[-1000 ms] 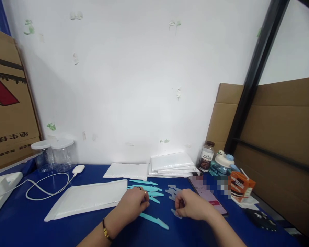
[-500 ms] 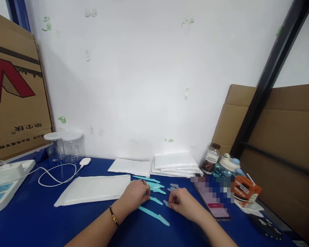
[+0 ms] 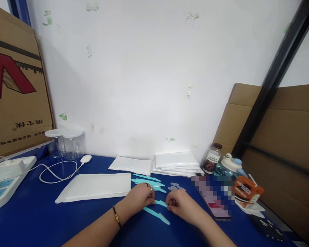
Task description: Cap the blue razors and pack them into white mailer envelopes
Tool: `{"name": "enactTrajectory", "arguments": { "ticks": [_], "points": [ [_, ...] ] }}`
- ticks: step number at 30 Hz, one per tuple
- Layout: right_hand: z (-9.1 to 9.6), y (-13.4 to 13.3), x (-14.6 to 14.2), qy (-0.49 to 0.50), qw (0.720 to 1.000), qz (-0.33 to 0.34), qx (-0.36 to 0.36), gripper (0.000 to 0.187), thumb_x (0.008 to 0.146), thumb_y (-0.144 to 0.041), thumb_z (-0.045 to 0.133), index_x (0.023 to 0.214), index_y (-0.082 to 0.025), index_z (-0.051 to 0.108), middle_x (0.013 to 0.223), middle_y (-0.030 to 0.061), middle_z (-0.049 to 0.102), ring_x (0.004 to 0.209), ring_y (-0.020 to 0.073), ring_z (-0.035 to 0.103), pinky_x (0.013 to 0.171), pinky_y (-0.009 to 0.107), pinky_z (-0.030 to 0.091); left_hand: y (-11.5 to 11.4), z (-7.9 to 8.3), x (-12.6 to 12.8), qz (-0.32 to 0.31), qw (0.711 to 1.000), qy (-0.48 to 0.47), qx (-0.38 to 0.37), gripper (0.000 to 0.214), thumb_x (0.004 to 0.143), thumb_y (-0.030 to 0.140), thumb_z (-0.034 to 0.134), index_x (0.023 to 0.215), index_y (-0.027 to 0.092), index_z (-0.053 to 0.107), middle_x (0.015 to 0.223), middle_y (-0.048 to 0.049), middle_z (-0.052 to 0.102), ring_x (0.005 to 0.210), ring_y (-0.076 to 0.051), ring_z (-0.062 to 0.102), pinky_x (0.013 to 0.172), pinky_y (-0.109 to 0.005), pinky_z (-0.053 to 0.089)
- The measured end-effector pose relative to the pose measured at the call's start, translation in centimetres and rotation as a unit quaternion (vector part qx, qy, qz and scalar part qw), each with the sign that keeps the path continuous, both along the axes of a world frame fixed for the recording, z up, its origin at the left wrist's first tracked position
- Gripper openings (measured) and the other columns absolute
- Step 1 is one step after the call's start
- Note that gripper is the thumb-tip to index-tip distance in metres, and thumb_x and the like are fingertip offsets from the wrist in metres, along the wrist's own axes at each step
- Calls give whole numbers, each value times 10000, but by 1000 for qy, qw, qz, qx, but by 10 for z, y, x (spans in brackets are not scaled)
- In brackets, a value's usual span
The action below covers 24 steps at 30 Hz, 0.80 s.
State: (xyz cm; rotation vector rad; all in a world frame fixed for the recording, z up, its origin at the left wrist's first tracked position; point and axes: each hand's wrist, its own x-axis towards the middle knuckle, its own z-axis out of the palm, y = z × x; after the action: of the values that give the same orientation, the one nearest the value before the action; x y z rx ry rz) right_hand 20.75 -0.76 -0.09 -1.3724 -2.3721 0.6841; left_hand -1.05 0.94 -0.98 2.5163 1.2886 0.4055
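Observation:
Between my two hands is a turquoise eyebrow razor. My left hand is closed on its handle end. My right hand pinches at the razor's blade end; a small cap in those fingers is hidden, if there is one. Just below lies another turquoise eyebrow razor on the blue table. Several more turquoise razors lie in a loose group beyond my left hand. Past my right fingertips are a few small clear plastic caps.
A white padded mailer lies left of my hands. More white mailers are stacked against the wall. To the right are a phone, a brown-capped bottle and an orange carton. Cable and power strip lie left.
The hands have come together at one razor. My right hand has closed over its blade end, and the clear cap by its fingertips no longer shows. The view has shifted slightly.

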Motion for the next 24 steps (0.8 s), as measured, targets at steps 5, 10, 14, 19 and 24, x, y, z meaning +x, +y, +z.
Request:
{"name": "enactTrajectory", "arguments": {
  "ticks": [5, 10, 14, 19, 24],
  "points": [
    [5, -2, -3, -7, 1000, 5, 13, 130, 671, -114, 556, 736, -180, 647, 712, 3, 638, 636, 110, 569, 557, 176, 384, 1, -4, 2, -12, 1000, -6, -17, 109, 770, 313, 602, 774, 209, 636, 758, 12, 602, 745, -133, 543, 626, -212, 358],
    [22, 7, 21, 15, 997, -65, 48, 130, 725, -176, 528, 745, -173, 657, 714, 25, 658, 645, 142, 580, 576, 208, 402, 9, 4, -15, 46, 996, -50, 53, 186, 779, 309, 589, 945, 226, 590, 971, -12, 586, 934, -169, 517, 800, -246, 390],
    [33, 13, 43, -26, 992, -110, 56, 142, 715, -158, 517, 706, -166, 658, 665, 27, 654, 613, 144, 569, 551, 213, 383, 17, 9, -27, 80, 994, -2, 74, 147, 797, 268, 549, 926, 218, 599, 981, -33, 583, 964, -193, 507, 831, -281, 384],
    [23, 13, 38, -49, 992, -94, 65, 107, 679, -186, 590, 752, -174, 666, 770, 35, 646, 677, 146, 572, 592, 210, 391, 17, 10, -27, 81, 993, 32, 78, 116, 817, 266, 517, 845, 207, 612, 913, -34, 600, 922, -192, 525, 782, -281, 377],
    [10, 14, 23, -75, 992, -41, 97, 99, 711, -191, 577, 715, -175, 674, 795, 46, 620, 692, 143, 569, 627, 213, 390, 13, 13, -26, 60, 995, 35, 66, 150, 822, 278, 503, 791, 204, 631, 874, -29, 627, 881, -179, 540, 756, -278, 355]
  ]
}}
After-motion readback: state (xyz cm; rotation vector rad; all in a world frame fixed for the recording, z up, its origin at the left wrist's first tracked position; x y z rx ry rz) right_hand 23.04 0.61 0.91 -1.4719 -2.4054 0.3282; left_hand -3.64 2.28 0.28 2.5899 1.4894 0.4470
